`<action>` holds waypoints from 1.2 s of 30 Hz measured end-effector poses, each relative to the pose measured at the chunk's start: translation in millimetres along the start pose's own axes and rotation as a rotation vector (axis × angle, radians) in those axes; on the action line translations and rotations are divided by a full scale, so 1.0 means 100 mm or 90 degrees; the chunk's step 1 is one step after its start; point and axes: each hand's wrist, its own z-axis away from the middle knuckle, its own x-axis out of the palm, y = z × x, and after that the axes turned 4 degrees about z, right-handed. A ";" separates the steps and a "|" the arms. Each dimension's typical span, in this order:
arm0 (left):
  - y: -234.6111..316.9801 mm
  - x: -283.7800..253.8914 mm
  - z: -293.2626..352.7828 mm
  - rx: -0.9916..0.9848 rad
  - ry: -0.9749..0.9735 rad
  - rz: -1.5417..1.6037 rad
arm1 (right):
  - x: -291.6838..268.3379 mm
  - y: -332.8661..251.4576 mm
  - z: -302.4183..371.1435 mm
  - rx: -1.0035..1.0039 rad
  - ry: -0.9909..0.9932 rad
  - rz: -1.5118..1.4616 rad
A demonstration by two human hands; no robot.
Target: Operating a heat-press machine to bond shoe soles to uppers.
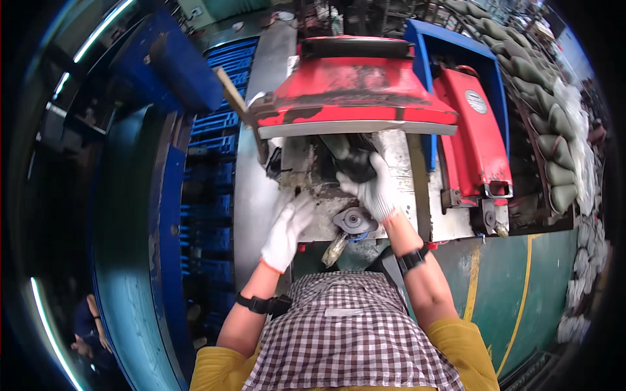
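Observation:
My right hand point(373, 189), in a white knit glove, is closed round the near end of a dark, rounded, elongated piece point(354, 165). The piece's far end goes out of sight beneath the red machine head point(358, 81); its exact kind is hard to make out. Over the left part of the metal worktop point(261, 202), my gloved left hand point(291, 221) hovers with fingers stretched out and nothing in them, somewhat blurred. Between my hands, at the worktop's near edge, sits a grey knob-like fitting point(354, 220) with a taped handle point(335, 250) below it.
A second red machine point(475, 124) stands to the right inside a blue frame point(450, 39). Beyond it, a rack carries several grey-green shoe-shaped pieces point(554, 153). Blue slatted rollers point(212, 140) run along the left. A small black item point(274, 161) lies under the head's left end.

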 end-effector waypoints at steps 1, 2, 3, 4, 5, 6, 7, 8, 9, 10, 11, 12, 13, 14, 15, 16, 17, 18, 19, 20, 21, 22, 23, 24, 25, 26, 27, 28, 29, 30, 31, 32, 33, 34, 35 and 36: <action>-0.10 -0.10 -0.05 -0.033 -0.005 0.091 | 0.09 0.15 0.15 0.007 -0.044 -0.023; -0.10 0.03 -0.07 -0.038 -0.003 0.102 | 0.10 0.26 0.27 0.047 -0.110 -0.047; -0.06 0.16 -0.09 -0.072 -0.048 0.122 | 0.19 0.38 0.38 -0.002 -0.092 0.060; -0.04 0.21 -0.11 -0.105 -0.088 0.142 | 0.32 0.50 0.49 -0.048 -0.078 0.162; -0.07 0.17 -0.10 -0.089 -0.022 0.258 | 0.43 0.53 0.59 -0.034 -0.087 0.338; -0.12 0.07 -0.10 -0.070 0.039 0.374 | 0.48 0.47 0.69 -0.027 -0.100 0.514; -0.19 -0.10 -0.06 -0.040 0.064 0.357 | 0.54 0.39 0.70 -0.010 -0.104 0.667; -0.12 -0.03 0.03 0.010 0.118 0.345 | 0.32 0.38 0.64 -0.249 -0.161 1.004; -0.05 -0.16 0.11 0.019 0.161 0.339 | 0.34 0.35 0.64 -0.312 -0.121 1.041; 0.00 -0.27 0.17 0.022 0.198 0.336 | 0.35 0.27 0.66 -0.374 -0.072 1.083; -0.04 -0.53 0.17 0.052 0.303 0.271 | 0.22 0.30 0.64 -0.396 -0.017 1.153; 0.05 -0.58 0.17 0.040 0.358 0.267 | 0.06 0.31 0.60 -0.420 0.045 1.226; -0.01 -0.99 0.12 0.081 0.420 0.223 | -0.03 0.35 0.57 -0.440 0.079 1.258; -0.10 -1.53 0.06 0.125 0.482 0.178 | -0.11 0.41 0.55 -0.383 0.101 1.281; -0.08 -1.92 0.00 0.123 0.523 0.161 | -0.11 0.45 0.52 -0.409 0.105 1.248; -0.01 -2.18 -0.02 0.116 0.562 0.142 | -0.12 0.46 0.51 -0.431 0.115 1.216; 0.13 -2.09 -0.12 0.069 0.556 0.153 | -0.19 0.45 0.53 -0.415 0.139 1.231; 0.31 -1.98 -0.23 0.027 0.551 0.163 | -0.23 0.43 0.55 -0.414 0.163 1.232; 0.40 -2.23 -0.27 0.029 0.561 0.156 | -0.22 0.44 0.57 -0.417 0.167 1.227; 0.50 -2.65 -0.28 0.040 0.575 0.148 | -0.16 0.45 0.56 -0.414 0.160 1.225; 0.73 -3.35 -0.11 0.084 0.610 0.097 | -0.06 0.47 0.55 -0.423 0.131 1.207; 0.87 -3.83 0.06 0.120 0.642 0.039 | 0.00 0.47 0.55 -0.425 0.111 1.191; 0.78 -3.80 -0.12 0.135 0.705 -0.083 | -0.05 0.49 0.53 -0.406 0.130 1.216; 0.80 -3.77 -0.19 0.171 0.765 -0.216 | -0.06 0.47 0.54 -0.404 0.133 1.224; 0.78 -3.79 -0.26 0.189 0.864 -0.373 | -0.08 0.46 0.55 -0.403 0.132 1.231; 0.77 -3.77 -0.30 0.184 0.860 -0.374 | -0.09 0.46 0.54 -0.400 0.136 1.235; 0.75 -3.75 -0.23 0.122 0.846 -0.465 | -0.11 0.49 0.55 -0.403 0.143 1.232; 0.75 -3.71 -0.19 0.061 0.824 -0.555 | -0.12 0.50 0.55 -0.408 0.152 1.228; 0.74 -3.65 -0.16 0.042 0.839 -0.555 | -0.13 0.51 0.55 -0.403 0.152 1.226; 0.72 -3.53 -0.14 0.033 0.838 -0.556 | -0.16 0.51 0.56 -0.394 0.153 1.231; 0.71 -3.40 -0.13 0.019 0.805 -0.604 | -0.18 0.50 0.56 -0.386 0.168 1.245; 0.69 -3.31 -0.11 0.004 0.772 -0.651 | -0.21 0.50 0.56 -0.378 0.181 1.258; 0.65 -3.44 0.12 0.085 0.793 -0.695 | -0.18 0.50 0.56 -0.358 0.165 1.263; 0.57 -3.50 0.28 0.079 0.804 -0.697 | -0.17 0.50 0.56 -0.351 0.154 1.258; 0.47 -3.55 0.48 0.149 0.929 -0.786 | -0.17 0.50 0.55 -0.368 0.152 1.233; 0.36 -3.55 0.63 0.222 1.044 -0.874 | -0.18 0.50 0.56 -0.386 0.158 1.213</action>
